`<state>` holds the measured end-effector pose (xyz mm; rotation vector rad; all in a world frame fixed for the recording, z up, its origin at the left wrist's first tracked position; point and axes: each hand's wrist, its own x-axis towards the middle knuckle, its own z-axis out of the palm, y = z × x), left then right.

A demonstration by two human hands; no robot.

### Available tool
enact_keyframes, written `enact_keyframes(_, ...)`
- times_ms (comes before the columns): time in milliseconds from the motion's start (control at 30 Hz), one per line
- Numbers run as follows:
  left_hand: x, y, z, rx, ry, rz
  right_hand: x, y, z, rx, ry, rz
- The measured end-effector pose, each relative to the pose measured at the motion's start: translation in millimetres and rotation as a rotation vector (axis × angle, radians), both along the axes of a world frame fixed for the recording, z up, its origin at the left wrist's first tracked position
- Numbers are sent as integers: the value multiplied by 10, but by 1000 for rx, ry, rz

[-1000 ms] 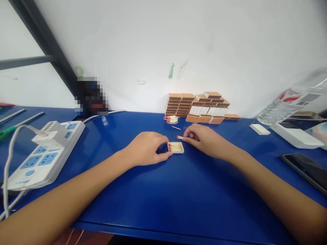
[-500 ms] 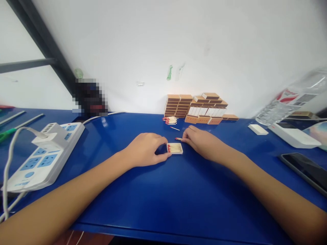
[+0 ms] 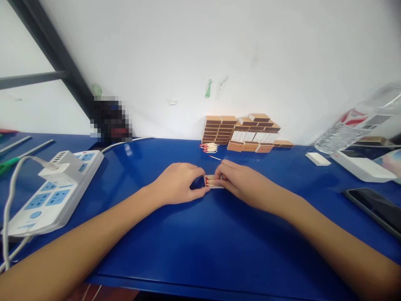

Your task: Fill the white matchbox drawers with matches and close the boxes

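Item, grip, left: the small white tray (image 3: 214, 187) is held at its left end between thumb and forefinger of the left hand (image 3: 180, 184), closed lightly on opposite sides, presumably so that sliding is prevented while the middle is left accessible.

Item, grip, right: thumb and fingers of the right hand (image 3: 241, 182) are brought together over the tray's right end; whether a match is pinched there cannot be told, the fingertips being partly hidden.

Item, contents: red-tipped matches (image 3: 209, 182) are laid lengthwise in the tray, heads towards the left hand, an alignment apparently chosen for close packing.

Item, single: one loose match (image 3: 215, 158) is found just beyond the right hand, apart from the match pile (image 3: 209, 147), which is set behind, seemingly for easy reach.

Item, stock: matchboxes are ranged near the wall in a left stack (image 3: 218, 129) and a right stack (image 3: 255, 136), probably so that the front of the blue table (image 3: 200, 242) is left for handwork.
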<state>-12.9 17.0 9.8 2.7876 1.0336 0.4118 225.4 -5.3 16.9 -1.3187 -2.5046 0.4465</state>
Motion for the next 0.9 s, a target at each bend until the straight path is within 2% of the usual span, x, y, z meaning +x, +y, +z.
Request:
enact_keyframes(200,4,-6,2,2,-5,-5,36,21,11,1,-24,29)
enact_keyframes(400,5,-1,-2,15,-2,-15,39,31,-47,59,25,15)
enact_keyframes(900,2,-1,-6,6,-5,-17,84,84,-25,-12,55,3)
